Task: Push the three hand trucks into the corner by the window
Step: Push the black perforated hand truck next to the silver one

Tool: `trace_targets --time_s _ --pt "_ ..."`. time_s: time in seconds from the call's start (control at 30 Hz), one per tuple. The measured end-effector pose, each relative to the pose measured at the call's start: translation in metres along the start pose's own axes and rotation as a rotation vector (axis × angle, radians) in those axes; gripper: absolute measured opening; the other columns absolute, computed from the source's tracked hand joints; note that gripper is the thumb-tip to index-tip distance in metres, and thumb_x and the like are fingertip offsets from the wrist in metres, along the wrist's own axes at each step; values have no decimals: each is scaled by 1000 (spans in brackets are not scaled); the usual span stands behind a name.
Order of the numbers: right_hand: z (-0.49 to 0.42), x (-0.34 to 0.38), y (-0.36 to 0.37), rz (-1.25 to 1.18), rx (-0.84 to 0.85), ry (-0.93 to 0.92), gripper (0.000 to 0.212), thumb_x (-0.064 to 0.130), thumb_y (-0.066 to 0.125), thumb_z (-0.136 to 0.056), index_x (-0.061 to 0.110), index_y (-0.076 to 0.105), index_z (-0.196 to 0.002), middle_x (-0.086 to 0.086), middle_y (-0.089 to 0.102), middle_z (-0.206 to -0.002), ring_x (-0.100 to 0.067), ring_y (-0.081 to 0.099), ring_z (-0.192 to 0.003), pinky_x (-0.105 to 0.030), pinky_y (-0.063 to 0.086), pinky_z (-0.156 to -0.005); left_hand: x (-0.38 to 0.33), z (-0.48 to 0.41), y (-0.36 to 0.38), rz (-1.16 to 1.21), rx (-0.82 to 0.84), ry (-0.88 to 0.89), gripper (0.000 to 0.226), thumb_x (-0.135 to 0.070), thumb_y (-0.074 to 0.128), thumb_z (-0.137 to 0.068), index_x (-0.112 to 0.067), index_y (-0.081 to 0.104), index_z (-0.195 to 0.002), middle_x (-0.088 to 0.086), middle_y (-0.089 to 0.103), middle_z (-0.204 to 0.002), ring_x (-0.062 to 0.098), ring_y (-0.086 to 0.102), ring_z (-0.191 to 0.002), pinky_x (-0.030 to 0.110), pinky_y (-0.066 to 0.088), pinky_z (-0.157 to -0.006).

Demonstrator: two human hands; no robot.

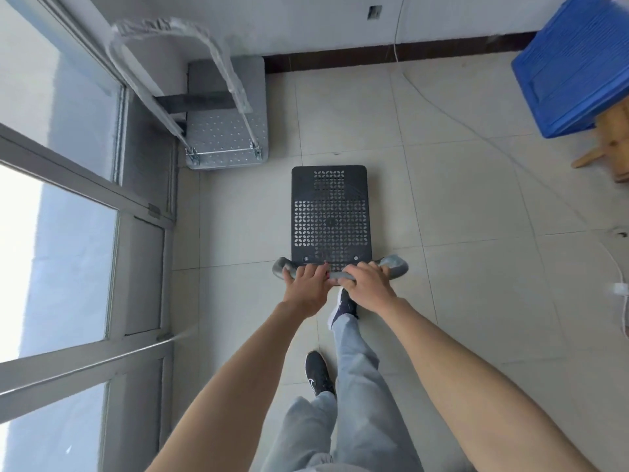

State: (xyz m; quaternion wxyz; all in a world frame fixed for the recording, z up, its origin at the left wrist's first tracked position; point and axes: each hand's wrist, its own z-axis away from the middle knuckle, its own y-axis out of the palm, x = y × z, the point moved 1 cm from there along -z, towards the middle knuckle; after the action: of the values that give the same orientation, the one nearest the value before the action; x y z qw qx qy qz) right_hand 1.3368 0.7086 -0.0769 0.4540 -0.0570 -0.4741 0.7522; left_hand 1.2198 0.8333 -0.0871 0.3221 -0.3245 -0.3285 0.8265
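A black hand truck [330, 212] with a perforated deck stands on the tiled floor in front of me. Its grey padded handle [394, 265] runs across the near end. My left hand [306, 284] and my right hand [366, 284] both grip that handle, side by side. A grey hand truck [228, 134] with a plastic-wrapped handle [170, 32] is parked in the corner by the window [51, 233], its deck against the back wall. The black truck's front edge lies just right of and nearer than the grey truck's near end. No third truck is in view.
A blue plastic crate [575, 63] rests on a wooden stool [609, 137] at the far right. White cables [619, 294] trail along the right floor and up the back wall. The window frame lines the left side. My legs and dark shoes stand behind the handle.
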Motion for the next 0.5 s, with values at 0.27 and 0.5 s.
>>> trace_targets --time_s 0.27,0.5 --pt "-148 16 -96 6 7 -37 47 48 33 -90 26 62 -120 -4 64 -117 -32 52 -112 -45 30 -97 15 -132 -116 -39 34 -52 48 -48 25 -103 -23 34 -143 2 41 -142 30 33 -134 67 11 -112" --pt "-264 36 -176 36 17 -71 34 44 41 -96 26 62 -115 -4 63 -112 -32 53 -109 -44 30 -93 35 -238 -204 21 60 -58 51 -49 26 -103 -23 30 -147 3 37 -145 29 28 -138 68 5 -112"
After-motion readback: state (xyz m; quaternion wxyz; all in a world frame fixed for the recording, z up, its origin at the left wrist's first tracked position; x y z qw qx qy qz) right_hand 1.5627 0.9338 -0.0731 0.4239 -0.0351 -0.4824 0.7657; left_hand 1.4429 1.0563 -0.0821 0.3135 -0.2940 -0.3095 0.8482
